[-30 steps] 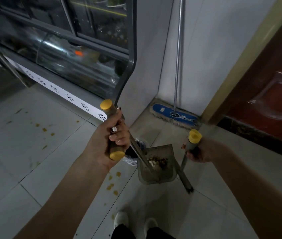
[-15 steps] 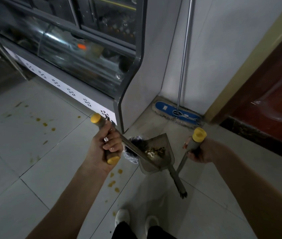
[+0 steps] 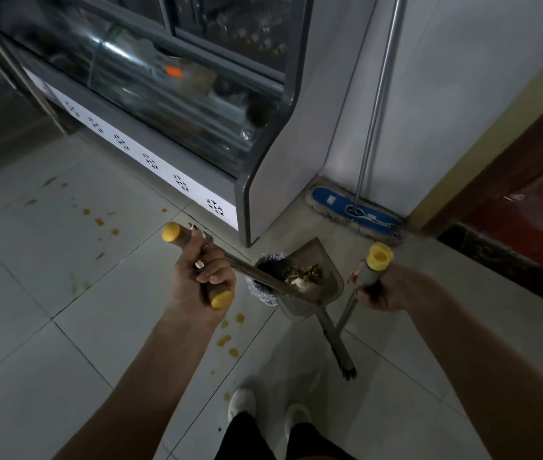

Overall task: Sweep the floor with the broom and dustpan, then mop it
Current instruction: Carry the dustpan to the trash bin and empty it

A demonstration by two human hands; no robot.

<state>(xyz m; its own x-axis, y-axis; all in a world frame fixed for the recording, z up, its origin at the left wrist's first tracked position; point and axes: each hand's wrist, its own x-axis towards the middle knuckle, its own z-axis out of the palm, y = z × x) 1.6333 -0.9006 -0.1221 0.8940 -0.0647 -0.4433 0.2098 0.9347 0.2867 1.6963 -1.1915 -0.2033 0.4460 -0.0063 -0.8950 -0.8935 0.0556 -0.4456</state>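
Count: two hands, left hand [image 3: 203, 277] and right hand [image 3: 386, 288]. One dustpan [image 3: 329, 288], one broom [image 3: 339, 351], one mop [image 3: 356, 212], one lined bin [image 3: 261, 289], one display cooler [image 3: 197, 94]. Two white shoes [image 3: 242, 404].

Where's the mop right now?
Upper right of the head view: the mop leans on the white wall, its blue head between the display fridge and the door frame.

dustpan [image 3: 309, 280] over bin [image 3: 263, 277], mop [image 3: 356, 212] behind

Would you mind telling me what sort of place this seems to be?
Probably a small shop or eatery: a glass display fridge stands on a tiled floor, and a mop leans against the wall.
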